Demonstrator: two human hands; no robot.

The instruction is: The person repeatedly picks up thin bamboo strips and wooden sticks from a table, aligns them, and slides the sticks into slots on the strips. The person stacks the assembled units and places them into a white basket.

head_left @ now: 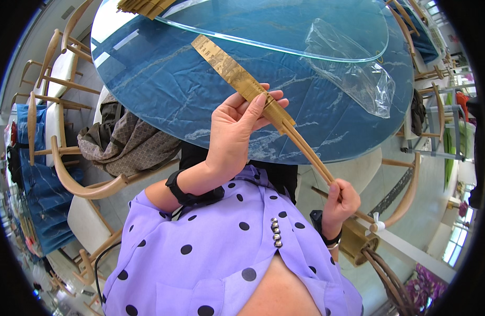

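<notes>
Chopsticks (308, 150), slender, straight and light brown like plain wood, run out of a flat gold sleeve (216, 58) that looks like paper. It is long and narrow, with a metallic sheen, darker printed patterning, small dark marks near its far end, and a finely ribbed look close to the thumb.

Sleeve and sticks form one slanting line above the near part of the table, from the upper left down to the lower right. The left hand (234, 124) is closed on the sleeve's lower part, thumb on top, with fingertips showing past the far edge. The right hand (341, 203) is curled shut around the near ends of the sticks, just off the table's edge; its hidden fingertips cannot be made out.

Beneath lies a rounded table (163, 95), glossy blue with white veins and crease-like lines. A clear glass disc (284, 23) with a pale green edge covers its far part, and a crumpled, transparent plastic bag (353, 79) lies partly across that edge. More gold strips (145, 6) are stacked at the upper left.

Around the table stand curved wooden chairs (90, 189) with pale seats; a brown patterned cloth item (129, 142) slumps over one at the left. The person wears a lilac shirt (216, 237) with black dots.
</notes>
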